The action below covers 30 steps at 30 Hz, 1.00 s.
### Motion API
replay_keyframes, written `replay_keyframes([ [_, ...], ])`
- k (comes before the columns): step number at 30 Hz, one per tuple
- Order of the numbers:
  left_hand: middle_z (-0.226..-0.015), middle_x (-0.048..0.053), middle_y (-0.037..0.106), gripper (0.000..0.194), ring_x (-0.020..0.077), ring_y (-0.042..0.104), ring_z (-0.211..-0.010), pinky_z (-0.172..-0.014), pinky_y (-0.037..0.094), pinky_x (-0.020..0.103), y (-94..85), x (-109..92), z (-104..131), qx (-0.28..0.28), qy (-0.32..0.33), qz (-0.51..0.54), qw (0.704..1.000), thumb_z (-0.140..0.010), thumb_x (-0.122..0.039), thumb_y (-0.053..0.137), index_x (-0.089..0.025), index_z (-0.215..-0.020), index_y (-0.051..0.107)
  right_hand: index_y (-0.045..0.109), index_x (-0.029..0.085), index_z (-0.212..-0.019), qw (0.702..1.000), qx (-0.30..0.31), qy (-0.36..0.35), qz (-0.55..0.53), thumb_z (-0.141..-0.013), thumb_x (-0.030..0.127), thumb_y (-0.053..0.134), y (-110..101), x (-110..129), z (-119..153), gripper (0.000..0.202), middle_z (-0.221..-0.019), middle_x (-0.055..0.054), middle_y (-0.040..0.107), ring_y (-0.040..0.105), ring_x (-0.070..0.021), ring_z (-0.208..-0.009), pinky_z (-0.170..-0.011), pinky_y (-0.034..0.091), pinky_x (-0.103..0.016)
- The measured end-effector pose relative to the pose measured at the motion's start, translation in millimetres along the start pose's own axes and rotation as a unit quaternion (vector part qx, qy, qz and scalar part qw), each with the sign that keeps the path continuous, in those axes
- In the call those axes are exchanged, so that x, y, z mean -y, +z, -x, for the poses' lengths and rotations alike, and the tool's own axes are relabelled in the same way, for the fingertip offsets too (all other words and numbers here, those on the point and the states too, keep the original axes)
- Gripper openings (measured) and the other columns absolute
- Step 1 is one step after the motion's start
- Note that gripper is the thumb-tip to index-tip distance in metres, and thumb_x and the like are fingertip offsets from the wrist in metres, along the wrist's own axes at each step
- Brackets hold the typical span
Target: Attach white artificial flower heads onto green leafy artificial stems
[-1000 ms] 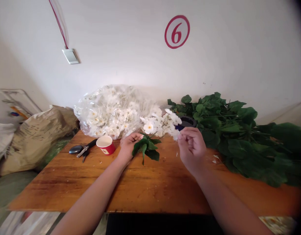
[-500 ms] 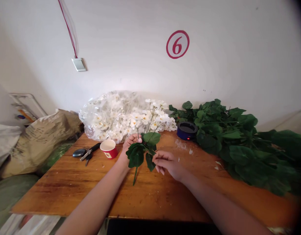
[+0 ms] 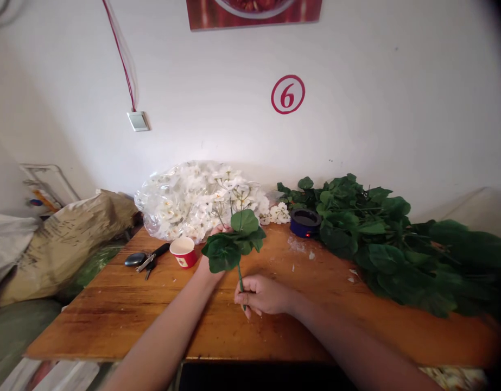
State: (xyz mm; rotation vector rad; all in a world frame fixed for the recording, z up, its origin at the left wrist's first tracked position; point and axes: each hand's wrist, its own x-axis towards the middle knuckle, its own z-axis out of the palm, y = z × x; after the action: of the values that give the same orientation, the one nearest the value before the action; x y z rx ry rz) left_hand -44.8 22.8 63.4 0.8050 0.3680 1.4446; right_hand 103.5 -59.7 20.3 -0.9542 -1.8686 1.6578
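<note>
In front of me stands an artificial flower stem (image 3: 240, 271) with round green leaves and white blossoms at its top, roughly upright. My right hand (image 3: 260, 295) pinches the green stem near its lower end, fingers closed. Behind the leaves (image 3: 223, 252), my left hand (image 3: 221, 230) is mostly hidden; its visible fingertips are bent around the upper part of the spray. The blossoms overlap a heap of white flowers (image 3: 172, 209) in clear plastic, so their edges are hard to separate.
A red and white paper cup (image 3: 183, 260) and keys with a black fob (image 3: 135, 259) lie left on the wooden table (image 3: 152, 320). At right are a round dark blue device (image 3: 305, 230) with a red light and a pile of green leaf stems (image 3: 380, 255).
My right hand has moved from the leaves down to the lower stem and closed on it. The spray stands straighter, and its leaves now cover more of my left hand. The view has tilted up.
</note>
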Motion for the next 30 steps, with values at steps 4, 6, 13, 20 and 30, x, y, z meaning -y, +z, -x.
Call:
replay_keyframes([
  [4,-0.076,0.001,0.067,0.021,0.0125,0.063,-0.07,-0.069,0.054,0.023,-2.5,4.6,0.7,0.006,0.023,-0.005,1.0,-0.065,-0.027,0.08,-0.016,-0.078,0.067,0.052,0.017,-0.084,0.997,-0.057,-0.053,-0.02,-0.087,0.042,0.057,-1.2,9.5,5.7,0.025,-0.061,0.004,0.059,0.044,-0.0051,-0.042,-0.042,0.033,-0.018],
  [6,-0.077,0.002,0.068,0.018,0.0134,0.065,-0.075,-0.074,0.053,0.025,-6.6,9.8,0.8,0.008,0.04,-0.037,0.998,-0.068,-0.025,0.078,-0.015,-0.078,0.067,0.051,0.017,-0.083,0.991,-0.096,-0.087,-0.03,-0.087,0.044,0.057,-4.6,21.7,15.7,0.027,-0.062,0.003,0.058,0.045,-0.0056,-0.043,-0.043,0.034,-0.019],
  [13,-0.068,0.003,0.067,0.02,0.0118,0.059,-0.064,-0.068,0.047,0.024,-17.4,30.6,7.3,0.068,0.032,-0.281,0.957,-0.075,-0.033,0.074,-0.014,-0.074,0.07,0.054,0.018,-0.087,0.928,-0.298,-0.223,0.011,-0.093,0.039,0.052,-15.0,67.3,96.5,0.022,-0.068,0.001,0.057,0.05,-0.007,-0.05,-0.047,0.04,-0.02],
  [20,-0.069,0.002,0.065,0.024,0.0118,0.056,-0.063,-0.065,0.043,0.024,-14.0,38.2,12.6,0.139,0.002,-0.366,0.92,-0.079,-0.038,0.068,-0.014,-0.074,0.068,0.062,0.019,-0.084,0.74,-0.58,-0.335,0.061,-0.083,0.031,0.067,-40.7,85.9,204.1,0.013,-0.068,-0.003,0.063,0.053,-0.0113,-0.047,-0.04,0.039,-0.024],
  [30,-0.065,0.0,0.061,0.031,0.0115,0.049,-0.058,-0.055,0.034,0.023,-15.7,39.1,15.3,0.146,0.008,-0.523,0.84,-0.078,-0.047,0.065,-0.017,-0.081,0.071,0.06,0.024,-0.079,0.528,-0.755,-0.379,-0.087,-0.067,0.036,0.077,-65.2,82.4,304.1,0.024,-0.058,0.003,0.054,0.039,-0.0099,-0.04,-0.037,0.029,-0.024],
])
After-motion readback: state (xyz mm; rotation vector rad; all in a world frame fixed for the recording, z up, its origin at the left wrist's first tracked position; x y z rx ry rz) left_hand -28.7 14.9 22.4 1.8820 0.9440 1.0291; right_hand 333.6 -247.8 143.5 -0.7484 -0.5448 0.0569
